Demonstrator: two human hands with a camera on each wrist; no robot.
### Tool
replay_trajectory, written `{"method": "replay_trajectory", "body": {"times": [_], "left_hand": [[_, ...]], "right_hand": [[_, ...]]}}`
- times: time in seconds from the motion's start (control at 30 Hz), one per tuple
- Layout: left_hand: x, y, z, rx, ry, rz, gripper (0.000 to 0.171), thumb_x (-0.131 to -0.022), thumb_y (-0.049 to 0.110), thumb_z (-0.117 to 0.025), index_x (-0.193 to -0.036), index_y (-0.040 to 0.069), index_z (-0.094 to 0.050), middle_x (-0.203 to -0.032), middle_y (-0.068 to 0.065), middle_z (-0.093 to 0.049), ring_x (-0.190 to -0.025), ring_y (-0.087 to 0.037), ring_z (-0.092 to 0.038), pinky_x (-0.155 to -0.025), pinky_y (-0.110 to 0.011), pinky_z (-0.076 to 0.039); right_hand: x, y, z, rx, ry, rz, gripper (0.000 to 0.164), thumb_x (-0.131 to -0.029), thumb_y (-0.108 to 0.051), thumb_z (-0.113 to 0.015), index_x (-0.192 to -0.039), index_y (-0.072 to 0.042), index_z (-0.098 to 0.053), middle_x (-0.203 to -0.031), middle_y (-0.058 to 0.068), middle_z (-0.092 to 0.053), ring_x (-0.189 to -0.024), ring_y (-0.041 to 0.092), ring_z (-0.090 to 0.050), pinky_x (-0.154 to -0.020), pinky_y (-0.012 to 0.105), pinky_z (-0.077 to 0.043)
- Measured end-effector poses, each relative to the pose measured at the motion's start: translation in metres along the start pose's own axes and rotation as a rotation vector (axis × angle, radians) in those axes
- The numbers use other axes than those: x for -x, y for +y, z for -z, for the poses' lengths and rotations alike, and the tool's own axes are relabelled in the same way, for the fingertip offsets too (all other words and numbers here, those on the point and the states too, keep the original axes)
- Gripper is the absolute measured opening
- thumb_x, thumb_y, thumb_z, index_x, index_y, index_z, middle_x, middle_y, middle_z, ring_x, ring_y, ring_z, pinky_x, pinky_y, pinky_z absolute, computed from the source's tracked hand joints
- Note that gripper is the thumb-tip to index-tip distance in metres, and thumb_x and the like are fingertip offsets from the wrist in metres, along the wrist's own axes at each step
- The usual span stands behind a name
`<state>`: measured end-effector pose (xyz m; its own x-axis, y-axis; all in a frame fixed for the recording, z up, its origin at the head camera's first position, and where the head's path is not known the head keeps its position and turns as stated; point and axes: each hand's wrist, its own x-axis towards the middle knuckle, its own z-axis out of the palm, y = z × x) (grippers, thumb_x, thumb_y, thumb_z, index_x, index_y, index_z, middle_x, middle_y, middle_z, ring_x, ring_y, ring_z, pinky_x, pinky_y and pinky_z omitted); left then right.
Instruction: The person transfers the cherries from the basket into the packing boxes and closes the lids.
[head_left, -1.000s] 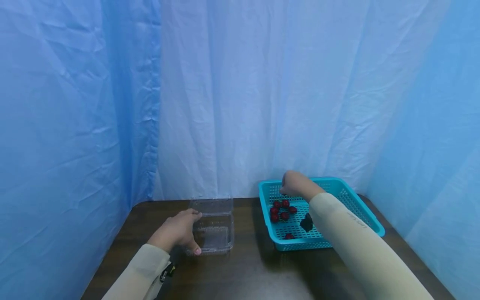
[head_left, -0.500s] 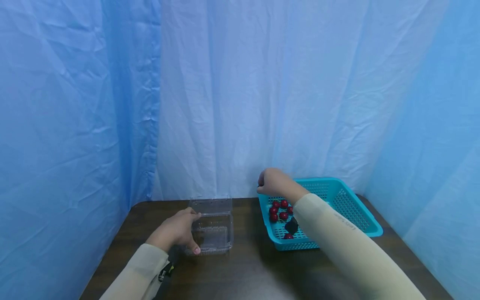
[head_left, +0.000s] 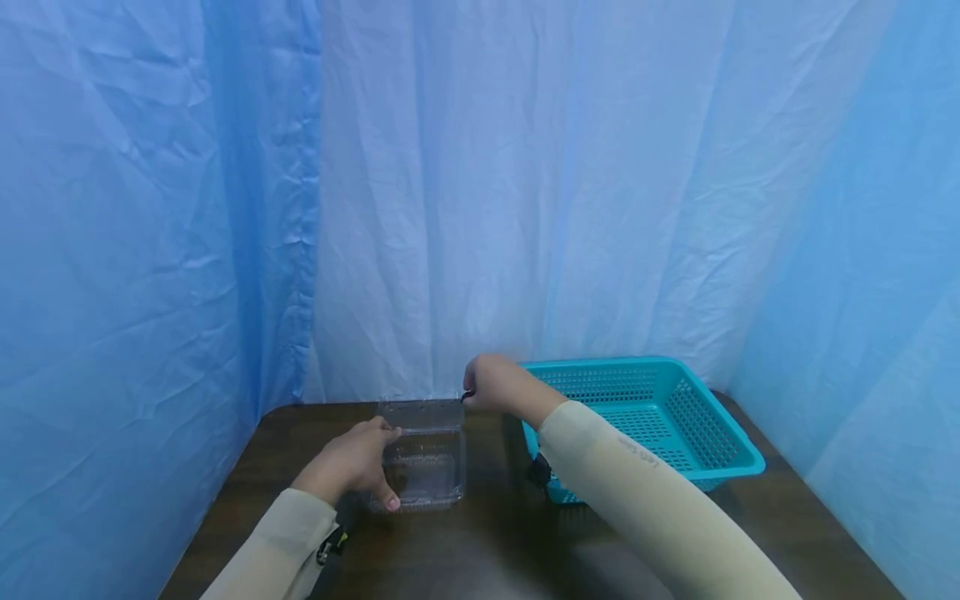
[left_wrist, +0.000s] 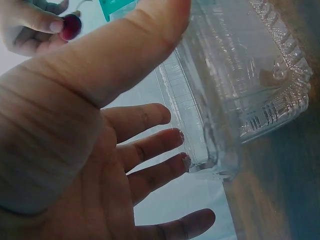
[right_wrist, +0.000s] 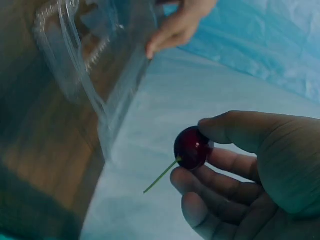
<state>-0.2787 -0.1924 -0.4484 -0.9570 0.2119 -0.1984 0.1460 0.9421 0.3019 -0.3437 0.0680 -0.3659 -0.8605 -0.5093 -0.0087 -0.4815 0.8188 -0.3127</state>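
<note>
In the right wrist view a dark red cherry with a thin green stem is pinched between the thumb and fingertips of my right hand. That hand is at the right end of the raised lid of a clear plastic clamshell box. My left hand is at the box's left side, thumb near the front corner and fingers toward the hinge. Those fingers are spread and fairly straight in the left wrist view, with tips right at the clear plastic. No fruit shows in the box.
A turquoise plastic basket stands on the right of the dark wooden table; my right sleeve hides its left part. Blue-white curtains hang behind and at both sides.
My right hand has moved left from over the basket to the box lid, carrying the cherry. Its sleeve now covers the cherries in the basket. The left hand has stayed in place.
</note>
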Motion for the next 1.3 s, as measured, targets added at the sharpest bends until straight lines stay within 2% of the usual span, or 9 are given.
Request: {"method": "replay_trajectory", "body": {"times": [0.1,0.2,0.27,0.4,0.57,0.63,0.87,1.0,1.3], "left_hand": [[-0.001,0.000,0.001,-0.007,-0.008,0.011,0.124,-0.060,0.040,-0.114,-0.167,0.013,-0.058,-0.171,-0.021,-0.052,-0.156,-0.050,-0.052,-0.118,-0.074,-0.053],[-0.003,0.000,0.001,-0.009,-0.024,0.019,0.124,-0.060,0.042,-0.114,-0.167,0.015,-0.058,-0.170,-0.019,-0.054,-0.155,-0.048,-0.053,-0.118,-0.074,-0.053],[-0.003,0.000,0.001,-0.005,-0.024,0.021,0.124,-0.059,0.042,-0.114,-0.167,0.015,-0.058,-0.167,-0.018,-0.056,-0.153,-0.047,-0.055,-0.118,-0.074,-0.053],[-0.002,0.000,-0.001,0.004,-0.009,0.024,0.124,-0.058,0.041,-0.114,-0.166,0.016,-0.059,-0.166,-0.017,-0.057,-0.152,-0.046,-0.057,-0.116,-0.073,-0.054],[-0.001,0.002,-0.001,-0.004,0.000,0.031,0.125,-0.057,0.040,-0.114,-0.167,0.017,-0.059,-0.168,-0.019,-0.055,-0.154,-0.049,-0.055,-0.116,-0.074,-0.054],[-0.001,0.002,-0.001,-0.002,-0.001,0.034,0.125,-0.058,0.040,-0.114,-0.167,0.017,-0.059,-0.170,-0.019,-0.054,-0.155,-0.050,-0.054,-0.116,-0.074,-0.054],[-0.002,0.000,-0.001,0.014,-0.016,0.031,0.124,-0.059,0.040,-0.114,-0.168,0.017,-0.058,-0.173,-0.020,-0.051,-0.156,-0.051,-0.052,-0.117,-0.075,-0.053],[-0.002,-0.001,-0.001,0.021,-0.012,0.039,0.122,-0.059,0.040,-0.114,-0.166,0.019,-0.060,-0.172,-0.020,-0.051,-0.154,-0.052,-0.054,-0.114,-0.076,-0.055],[-0.004,-0.003,-0.001,0.008,-0.023,0.024,0.122,-0.058,0.043,-0.114,-0.165,0.018,-0.061,-0.172,-0.019,-0.052,-0.156,-0.050,-0.053,-0.116,-0.076,-0.053]], "right_hand": [[-0.005,-0.008,-0.014,-0.024,-0.034,0.042,0.026,-0.103,-0.012,-0.084,-0.078,-0.007,-0.079,-0.070,-0.003,-0.066,-0.060,0.009,-0.054,-0.062,0.026,-0.048],[-0.007,-0.018,-0.030,-0.021,-0.046,0.037,0.013,-0.102,-0.015,-0.087,-0.089,-0.012,-0.088,-0.079,-0.004,-0.079,-0.068,0.009,-0.068,-0.068,0.026,-0.061],[-0.009,-0.025,-0.040,-0.019,-0.064,0.027,0.010,-0.101,-0.017,-0.088,-0.093,-0.011,-0.089,-0.082,-0.003,-0.081,-0.070,0.009,-0.071,-0.070,0.027,-0.064],[-0.011,-0.035,-0.060,-0.022,-0.093,0.012,0.012,-0.100,-0.018,-0.090,-0.089,-0.014,-0.087,-0.078,-0.005,-0.078,-0.068,0.009,-0.070,-0.067,0.025,-0.063],[-0.013,-0.041,-0.080,-0.100,-0.128,0.001,0.012,-0.099,-0.014,-0.090,-0.088,-0.013,-0.086,-0.079,0.000,-0.079,-0.071,0.016,-0.076,-0.064,0.026,-0.063],[-0.014,-0.044,-0.086,-0.114,-0.140,0.000,0.011,-0.099,-0.013,-0.090,-0.089,-0.012,-0.086,-0.080,0.001,-0.079,-0.071,0.018,-0.076,-0.064,0.028,-0.064],[-0.017,-0.055,-0.103,-0.009,-0.167,0.076,0.009,-0.099,-0.015,-0.091,-0.093,-0.012,-0.084,-0.076,-0.004,-0.074,-0.065,0.010,-0.068,-0.062,0.024,-0.060],[-0.017,-0.057,-0.112,0.017,-0.169,0.106,0.009,-0.099,-0.016,-0.091,-0.093,-0.015,-0.084,-0.076,-0.006,-0.074,-0.065,0.008,-0.068,-0.063,0.023,-0.059],[-0.014,-0.055,-0.121,0.014,-0.203,0.129,0.012,-0.098,-0.015,-0.091,-0.090,-0.018,-0.084,-0.076,-0.008,-0.072,-0.066,0.008,-0.067,-0.063,0.022,-0.058]]}}
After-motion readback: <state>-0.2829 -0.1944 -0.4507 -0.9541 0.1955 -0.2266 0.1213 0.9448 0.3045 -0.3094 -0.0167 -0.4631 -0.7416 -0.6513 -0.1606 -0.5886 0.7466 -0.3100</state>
